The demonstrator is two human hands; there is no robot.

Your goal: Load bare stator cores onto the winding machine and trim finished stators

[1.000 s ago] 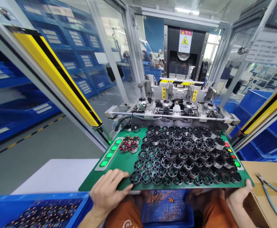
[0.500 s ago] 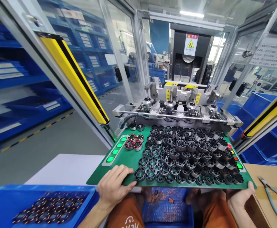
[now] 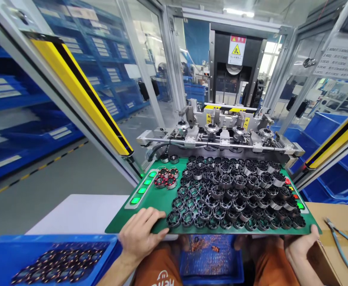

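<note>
My left hand (image 3: 140,232) rests on the front left edge of a green worktop (image 3: 120,224). Its fingers lie on the surface, thumb apart, with nothing held. Just right of its fingertips begins a wide block of black-and-silver motor stators (image 3: 224,180), set in rows and partly stacked. At the front right corner, my right hand (image 3: 302,246) grips the worktop's edge, thumb uppermost and the other fingers hidden beneath. Several stators wound with copper wire (image 3: 165,178) sit together at the left. Behind them are two more stators (image 3: 169,159).
A machine with several stator holders (image 3: 212,129) spans the back. Lit green buttons (image 3: 140,188) line the left side. A blue bin (image 3: 54,262) of wound stators stands at lower left; pliers (image 3: 337,242) lie on cardboard at right. Below is a blue tray (image 3: 211,262) with copper scraps.
The view has shifted slightly. Both hands keep their places on the worktop's edge, and the stators have not moved.
</note>
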